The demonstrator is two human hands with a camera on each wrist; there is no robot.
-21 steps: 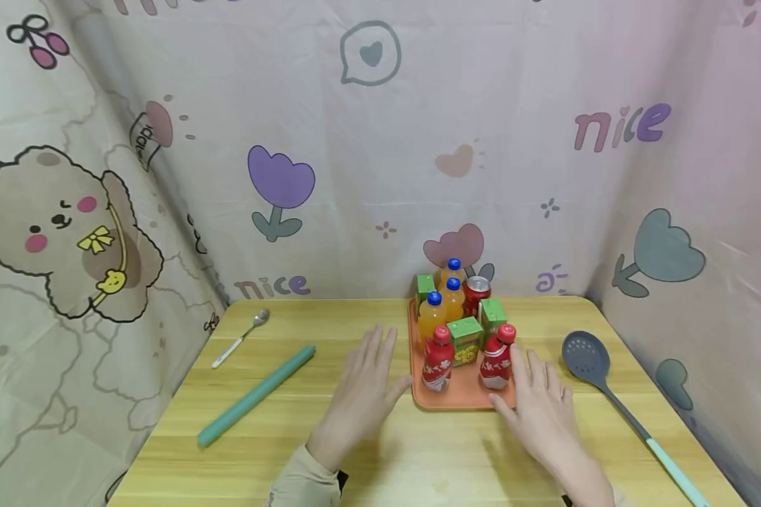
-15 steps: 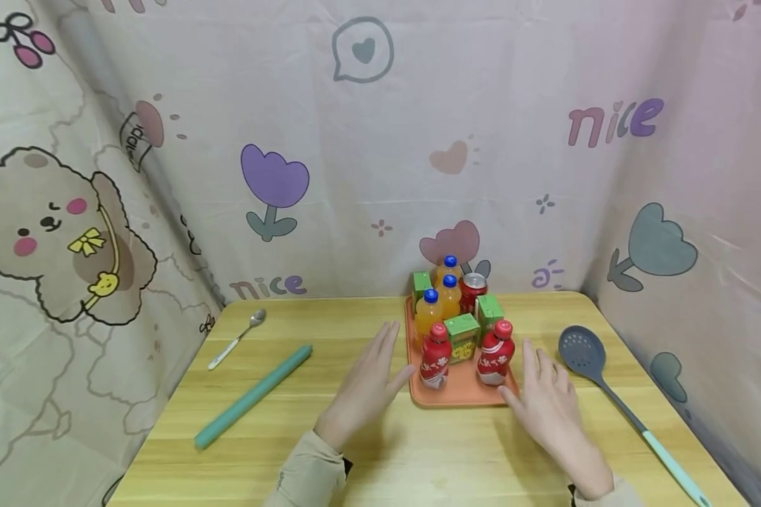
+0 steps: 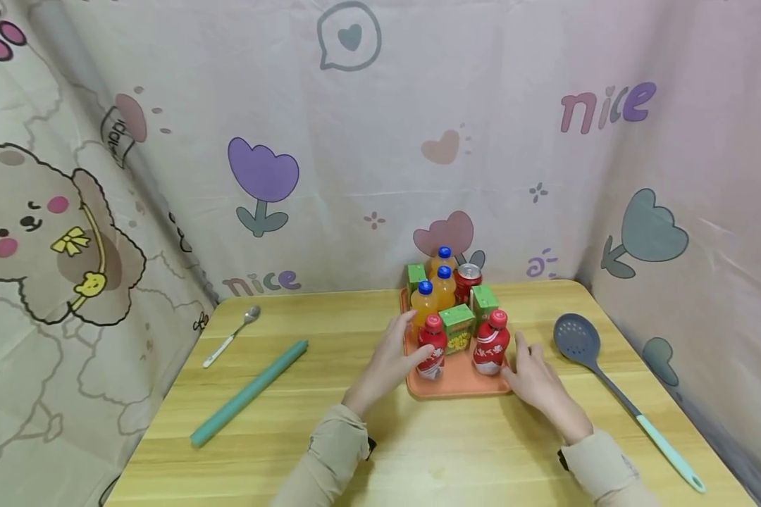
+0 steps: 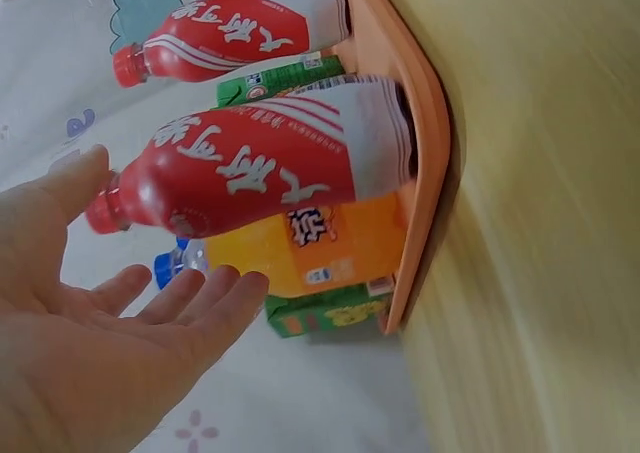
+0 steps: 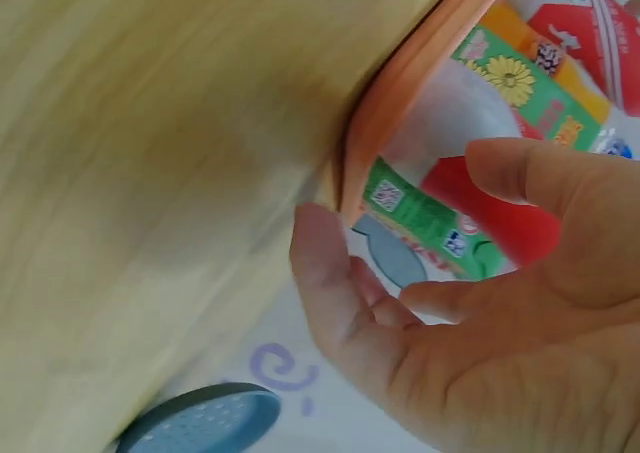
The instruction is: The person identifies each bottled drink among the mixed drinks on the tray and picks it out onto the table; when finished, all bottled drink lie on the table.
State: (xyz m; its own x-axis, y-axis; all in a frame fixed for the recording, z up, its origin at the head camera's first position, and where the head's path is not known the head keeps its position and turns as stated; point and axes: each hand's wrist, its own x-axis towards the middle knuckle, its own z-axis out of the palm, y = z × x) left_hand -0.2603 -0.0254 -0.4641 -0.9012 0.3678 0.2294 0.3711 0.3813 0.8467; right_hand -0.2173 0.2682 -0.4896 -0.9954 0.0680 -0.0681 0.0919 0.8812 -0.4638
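Note:
An orange tray (image 3: 459, 384) holds drinks standing close together. At its front are two red bottles, one on the left (image 3: 438, 341) and one on the right (image 3: 491, 345). Behind them stand several orange juice bottles (image 3: 444, 287) with blue caps, green drink cartons (image 3: 458, 327) and a red can (image 3: 468, 283). My left hand (image 3: 388, 362) is at the tray's left side, fingers spread, its thumb overlapping the left red bottle in the head view. Beside the tray's right edge is my right hand (image 3: 537, 377), fingers loosely bent, index fingertip (image 5: 318, 223) right at the rim in the right wrist view.
A grey slotted turner (image 3: 577, 338) with a mint handle lies right of the tray. On the left lie a green rod (image 3: 250, 393) and a small spoon (image 3: 231, 338) with a white handle. A patterned curtain (image 3: 355, 176) hangs behind the wooden table (image 3: 444, 458).
My left hand has moved right, up to the left red bottle. The right hand's fingers have bent more beside the tray's right edge. The head view has shifted slightly.

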